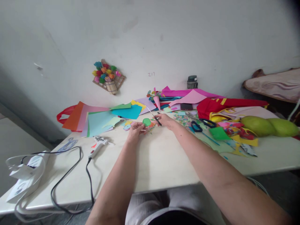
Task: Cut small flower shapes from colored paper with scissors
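Note:
My left hand (136, 128) pinches a small rounded piece of green paper (147, 122) by its left edge, above the table. Just to the right, my right hand (163, 120) is closed around a slim dark-handled tool with a thin pale tip (157, 120) pointing up and left; it looks like a small pair of scissors, though the fingers hide part of it. The tool is close to the green paper; whether they touch I cannot tell. Small colored paper scraps (150, 129) lie beneath and behind both hands.
Colored paper sheets (98, 120) lie at the back left. A glue gun (98, 147) with a black cord and a power strip (28, 178) occupy the left side. Large scissors (196, 126), a green block (219, 133) and green fruit (257, 126) are on the right. The wall stands behind.

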A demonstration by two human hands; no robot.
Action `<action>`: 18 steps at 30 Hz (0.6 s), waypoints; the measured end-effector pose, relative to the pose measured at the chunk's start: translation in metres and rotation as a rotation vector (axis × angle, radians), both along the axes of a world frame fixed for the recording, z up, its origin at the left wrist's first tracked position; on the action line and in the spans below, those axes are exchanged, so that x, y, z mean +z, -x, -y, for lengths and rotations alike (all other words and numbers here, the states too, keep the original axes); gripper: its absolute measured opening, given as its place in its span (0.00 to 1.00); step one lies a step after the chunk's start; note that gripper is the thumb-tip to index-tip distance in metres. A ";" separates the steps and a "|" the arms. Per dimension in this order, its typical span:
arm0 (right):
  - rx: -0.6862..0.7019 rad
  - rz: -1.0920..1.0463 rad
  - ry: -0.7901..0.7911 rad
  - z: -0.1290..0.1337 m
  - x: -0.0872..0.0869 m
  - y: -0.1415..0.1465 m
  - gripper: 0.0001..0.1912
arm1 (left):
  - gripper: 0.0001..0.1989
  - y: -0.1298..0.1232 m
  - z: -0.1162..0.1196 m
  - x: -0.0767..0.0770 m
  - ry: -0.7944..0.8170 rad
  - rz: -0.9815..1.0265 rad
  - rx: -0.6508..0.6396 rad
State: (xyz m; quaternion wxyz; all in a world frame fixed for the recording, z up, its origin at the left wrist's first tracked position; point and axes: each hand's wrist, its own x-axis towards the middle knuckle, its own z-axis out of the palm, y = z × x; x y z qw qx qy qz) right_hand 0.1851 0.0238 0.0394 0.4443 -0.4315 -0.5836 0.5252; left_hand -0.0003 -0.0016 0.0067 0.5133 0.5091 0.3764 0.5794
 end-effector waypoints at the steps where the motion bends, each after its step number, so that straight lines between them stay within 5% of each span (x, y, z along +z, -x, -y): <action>1: 0.003 -0.016 -0.003 0.000 -0.001 0.002 0.10 | 0.17 0.000 0.000 0.000 0.000 -0.006 -0.003; 18: -0.025 -0.108 -0.065 -0.003 -0.010 0.024 0.20 | 0.17 -0.002 -0.001 -0.002 0.009 -0.082 -0.016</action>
